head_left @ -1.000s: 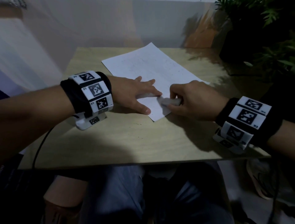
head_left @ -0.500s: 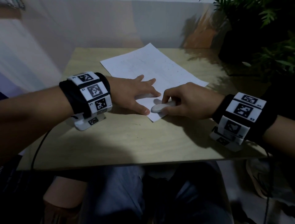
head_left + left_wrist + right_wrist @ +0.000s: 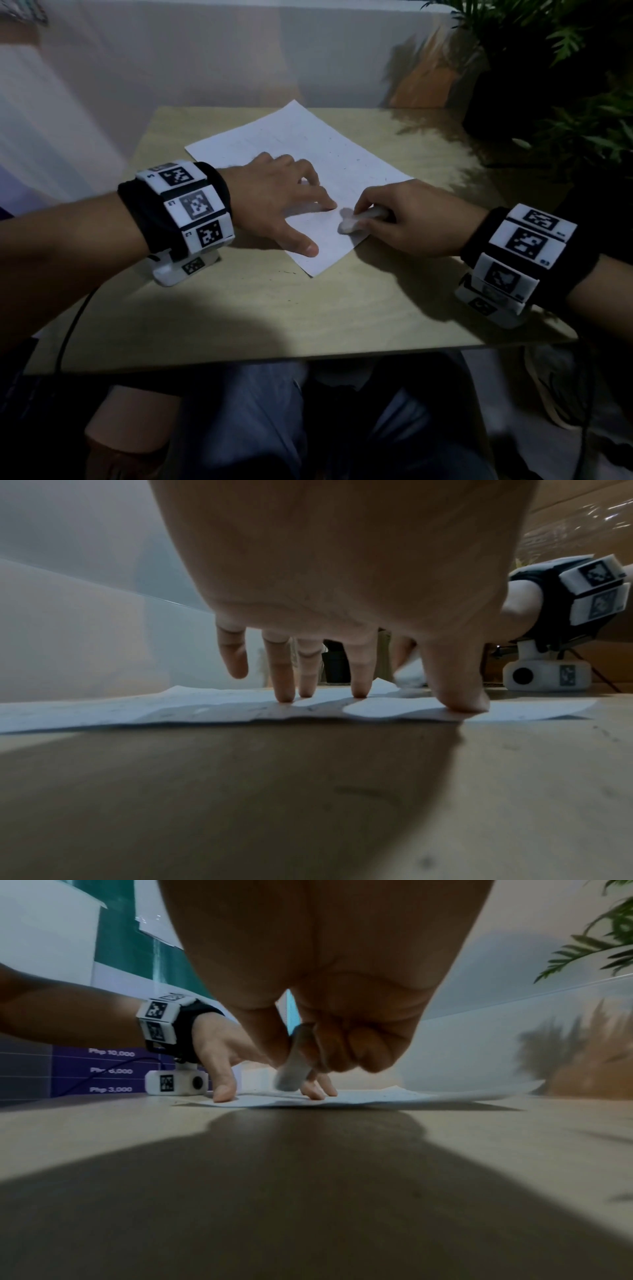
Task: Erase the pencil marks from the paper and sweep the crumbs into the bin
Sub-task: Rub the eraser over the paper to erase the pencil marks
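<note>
A white sheet of paper [image 3: 308, 150] lies askew on the wooden table [image 3: 274, 308], with faint pencil marks and dark specks on it. My left hand [image 3: 274, 205] presses flat on the paper's near corner, fingers spread and straight [image 3: 358, 685]. My right hand [image 3: 404, 219] grips a pale, elongated eraser [image 3: 356, 221], whose tip touches the paper just right of the left fingertips. In the right wrist view the eraser [image 3: 294, 1069] sticks down from between thumb and curled fingers. No bin is in view.
Potted plants [image 3: 548, 68] crowd the far right corner of the table. A pale wall panel [image 3: 205, 61] runs behind the table. My knees [image 3: 257, 428] show below the near table edge. A few dark crumbs [image 3: 287, 272] lie on the wood by the paper's corner.
The eraser has moved back and forth over the paper's near corner, first toward me and to the left, then back right. The left hand has stayed pressed on the sheet.
</note>
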A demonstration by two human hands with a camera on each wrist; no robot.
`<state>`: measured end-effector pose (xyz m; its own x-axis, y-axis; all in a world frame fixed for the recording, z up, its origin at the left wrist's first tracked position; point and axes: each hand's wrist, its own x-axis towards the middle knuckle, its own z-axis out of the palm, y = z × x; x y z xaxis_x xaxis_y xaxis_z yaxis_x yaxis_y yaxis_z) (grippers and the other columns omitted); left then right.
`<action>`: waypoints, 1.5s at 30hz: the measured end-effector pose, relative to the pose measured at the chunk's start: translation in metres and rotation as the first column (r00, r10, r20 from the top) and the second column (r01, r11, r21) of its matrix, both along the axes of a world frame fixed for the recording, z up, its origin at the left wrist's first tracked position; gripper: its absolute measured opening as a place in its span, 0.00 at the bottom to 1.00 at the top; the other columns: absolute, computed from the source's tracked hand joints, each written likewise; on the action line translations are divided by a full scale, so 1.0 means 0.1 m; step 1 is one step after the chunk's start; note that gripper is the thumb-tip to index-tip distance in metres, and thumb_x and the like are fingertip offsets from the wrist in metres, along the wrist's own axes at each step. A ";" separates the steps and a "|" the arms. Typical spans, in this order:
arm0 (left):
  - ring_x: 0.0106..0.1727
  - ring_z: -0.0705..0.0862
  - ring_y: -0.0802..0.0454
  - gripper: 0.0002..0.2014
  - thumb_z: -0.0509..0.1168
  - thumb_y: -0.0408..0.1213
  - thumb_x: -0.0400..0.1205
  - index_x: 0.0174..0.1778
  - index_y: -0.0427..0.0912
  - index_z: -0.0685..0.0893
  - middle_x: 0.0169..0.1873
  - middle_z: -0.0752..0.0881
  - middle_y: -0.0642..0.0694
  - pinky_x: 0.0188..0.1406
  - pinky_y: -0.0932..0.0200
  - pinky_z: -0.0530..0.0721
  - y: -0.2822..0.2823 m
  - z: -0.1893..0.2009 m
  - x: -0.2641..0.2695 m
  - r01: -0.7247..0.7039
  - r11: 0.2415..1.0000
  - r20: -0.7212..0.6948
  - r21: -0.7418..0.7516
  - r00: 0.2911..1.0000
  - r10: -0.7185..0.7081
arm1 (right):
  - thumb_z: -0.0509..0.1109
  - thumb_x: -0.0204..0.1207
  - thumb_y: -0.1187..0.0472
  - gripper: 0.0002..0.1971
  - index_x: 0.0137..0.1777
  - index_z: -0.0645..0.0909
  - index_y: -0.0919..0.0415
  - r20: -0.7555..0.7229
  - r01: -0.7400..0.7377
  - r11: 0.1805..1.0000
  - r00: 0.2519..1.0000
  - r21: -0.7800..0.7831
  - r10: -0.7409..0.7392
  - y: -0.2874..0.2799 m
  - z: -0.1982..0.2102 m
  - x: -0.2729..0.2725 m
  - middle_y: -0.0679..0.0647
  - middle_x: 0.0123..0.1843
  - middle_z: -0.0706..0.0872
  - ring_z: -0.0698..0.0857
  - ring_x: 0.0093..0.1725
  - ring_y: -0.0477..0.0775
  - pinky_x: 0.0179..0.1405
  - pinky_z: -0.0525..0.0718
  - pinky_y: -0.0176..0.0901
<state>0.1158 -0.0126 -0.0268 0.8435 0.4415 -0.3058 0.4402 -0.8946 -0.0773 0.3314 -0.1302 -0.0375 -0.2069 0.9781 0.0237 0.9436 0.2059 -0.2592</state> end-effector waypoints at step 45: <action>0.88 0.53 0.49 0.45 0.68 0.71 0.75 0.86 0.61 0.59 0.89 0.50 0.54 0.85 0.41 0.58 0.07 -0.04 0.00 -0.073 0.969 -0.017 -0.236 0.997 0.071 | 0.68 0.75 0.36 0.18 0.45 0.81 0.50 -0.004 -0.085 0.994 0.996 -0.063 0.085 -0.10 0.07 -0.05 0.48 0.31 0.82 0.79 0.33 0.47 0.32 0.73 0.39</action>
<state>0.1155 -0.0053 -0.0306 0.8090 0.4153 -0.4161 0.5044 -0.8539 0.1284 0.3259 -0.1406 -0.0300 -0.2894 0.9565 -0.0371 0.9231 0.2687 -0.2750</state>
